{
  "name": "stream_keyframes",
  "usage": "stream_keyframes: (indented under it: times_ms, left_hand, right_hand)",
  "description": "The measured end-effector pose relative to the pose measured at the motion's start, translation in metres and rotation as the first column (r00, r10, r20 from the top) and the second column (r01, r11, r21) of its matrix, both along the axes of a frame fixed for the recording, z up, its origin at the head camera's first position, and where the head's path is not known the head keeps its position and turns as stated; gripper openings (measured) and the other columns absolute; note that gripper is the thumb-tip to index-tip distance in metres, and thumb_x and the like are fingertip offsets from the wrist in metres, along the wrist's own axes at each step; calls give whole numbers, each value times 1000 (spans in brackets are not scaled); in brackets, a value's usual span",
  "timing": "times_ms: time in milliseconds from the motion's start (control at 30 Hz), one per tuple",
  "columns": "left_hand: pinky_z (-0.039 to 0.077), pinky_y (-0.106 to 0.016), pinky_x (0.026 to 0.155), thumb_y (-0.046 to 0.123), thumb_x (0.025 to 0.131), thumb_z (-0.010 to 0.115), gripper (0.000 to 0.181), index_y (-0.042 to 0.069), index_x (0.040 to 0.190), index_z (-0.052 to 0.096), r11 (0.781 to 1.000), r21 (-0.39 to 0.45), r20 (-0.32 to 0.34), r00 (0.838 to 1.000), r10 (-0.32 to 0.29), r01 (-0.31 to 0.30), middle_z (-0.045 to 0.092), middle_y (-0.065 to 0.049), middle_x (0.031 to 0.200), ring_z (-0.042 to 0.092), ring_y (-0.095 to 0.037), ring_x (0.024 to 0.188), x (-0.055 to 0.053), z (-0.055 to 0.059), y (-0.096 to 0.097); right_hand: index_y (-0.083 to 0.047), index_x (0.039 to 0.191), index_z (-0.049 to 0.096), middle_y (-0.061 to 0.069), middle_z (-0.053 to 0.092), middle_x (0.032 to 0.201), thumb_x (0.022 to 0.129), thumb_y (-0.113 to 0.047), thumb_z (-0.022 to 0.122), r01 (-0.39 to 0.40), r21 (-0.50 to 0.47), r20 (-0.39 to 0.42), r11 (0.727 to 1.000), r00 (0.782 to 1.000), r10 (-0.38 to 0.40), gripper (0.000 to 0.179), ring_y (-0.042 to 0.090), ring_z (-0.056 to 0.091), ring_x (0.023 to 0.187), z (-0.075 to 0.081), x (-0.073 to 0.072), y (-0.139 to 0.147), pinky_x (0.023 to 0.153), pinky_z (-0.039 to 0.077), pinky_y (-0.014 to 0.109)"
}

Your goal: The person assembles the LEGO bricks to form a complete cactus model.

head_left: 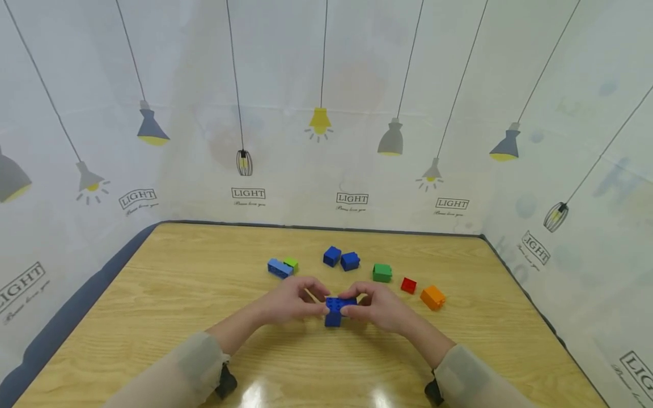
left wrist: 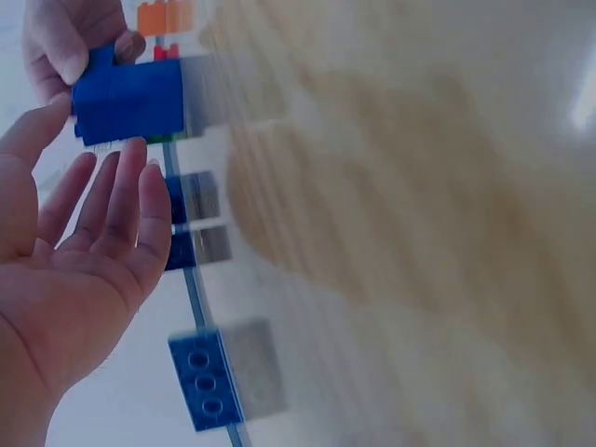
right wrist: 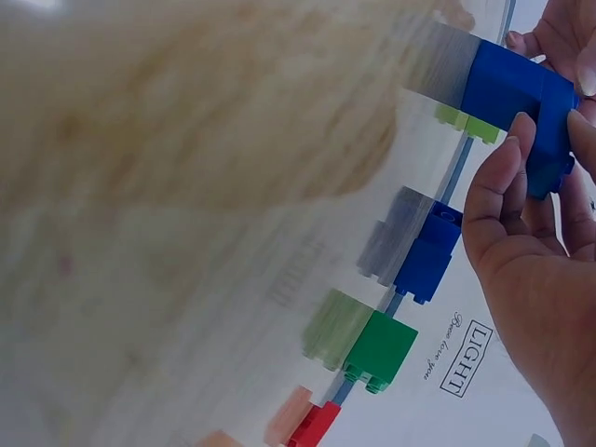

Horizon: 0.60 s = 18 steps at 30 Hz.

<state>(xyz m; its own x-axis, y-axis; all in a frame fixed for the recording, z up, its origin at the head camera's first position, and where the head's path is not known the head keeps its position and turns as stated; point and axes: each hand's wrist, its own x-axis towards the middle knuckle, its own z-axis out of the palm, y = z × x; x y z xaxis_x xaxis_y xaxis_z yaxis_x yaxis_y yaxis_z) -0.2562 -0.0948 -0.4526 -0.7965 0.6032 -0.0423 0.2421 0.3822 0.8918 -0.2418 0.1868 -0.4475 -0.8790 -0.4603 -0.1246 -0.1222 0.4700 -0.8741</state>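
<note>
A dark blue toy brick assembly (head_left: 333,318) stands upright on the table between the hands, with a studded brick on top jutting to the right. My right hand (head_left: 380,306) pinches that jutting part between thumb and fingers, plain in the right wrist view. At the other side, my left hand (head_left: 293,300) has its thumb tip right at the assembly's edge. Its other fingers stretch out loosely beside the bricks, as the left wrist view shows from the palm side. From there the assembly (left wrist: 140,98) shows a broad smooth blue side.
Beyond the hands lie two blue bricks (head_left: 350,261), a green brick (head_left: 382,272), a small red brick (head_left: 408,285) and an orange brick (head_left: 432,297). Farther left, a lighter blue brick (head_left: 280,268) sits beside a lime brick (head_left: 291,263). A printed curtain (head_left: 285,68) surrounds the wooden table (head_left: 204,255).
</note>
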Motion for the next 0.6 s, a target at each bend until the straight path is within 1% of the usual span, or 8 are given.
stream_keyframes:
  times_ms: [100,167,233,333,433,533,600]
  left_hand:
    - [64,-31,80,30,102,81,39,6,132,73,999,-9,-63,997,37,-37,78,-5,119,75,-17,101,-7,1,-10]
    - [62,-31,80,31,102,81,39,6,131,74,996,-19,-104,991,84,-86,78,-5,118,74,-17,100,-12,4,-19]
    - [61,-31,79,31,102,80,38,7,131,74,989,-22,-136,981,139,-143,78,-5,118,74,-17,100,-18,10,-29]
    - [62,-37,80,29,104,78,35,8,131,74,975,-13,-156,964,217,-222,77,-8,120,74,-20,102,-27,18,-43]
    - [64,-41,83,27,105,76,33,9,133,73,962,-10,-164,949,269,-274,76,-12,124,75,-24,105,-37,24,-55]
    - [65,-42,86,26,106,75,35,7,134,71,952,-31,-189,937,293,-304,75,-15,127,74,-27,110,-47,25,-64]
    - [63,-42,90,27,106,74,35,7,135,71,942,-59,-211,927,311,-330,75,-15,129,73,-29,115,-53,24,-67]
  right_hand:
    - [-18,123,78,6,72,125,101,-32,82,4,11,-1,1000,1000,-4,27,21,70,89,1,0,0,79,61,32]
    - [-18,123,78,6,72,126,101,-32,83,2,24,-4,1000,1000,-2,27,21,69,90,3,0,0,80,60,32]
    - [-19,123,78,5,72,126,101,-33,83,-3,38,-10,999,1000,4,27,21,69,90,3,0,-1,80,59,31]
    - [-18,122,77,5,72,125,101,-33,82,-11,51,-13,999,1000,12,26,20,69,90,4,-1,-1,80,59,31]
    - [-17,122,77,5,71,124,101,-32,83,-15,48,-8,999,1000,16,27,20,70,89,5,-1,0,79,60,30]
    - [-16,122,77,6,71,124,100,-31,83,-16,39,-3,999,1000,16,27,20,69,88,6,0,0,78,60,30]
    - [-16,122,77,6,71,124,100,-31,83,-18,34,0,999,1000,18,27,20,69,88,6,0,0,77,60,29]
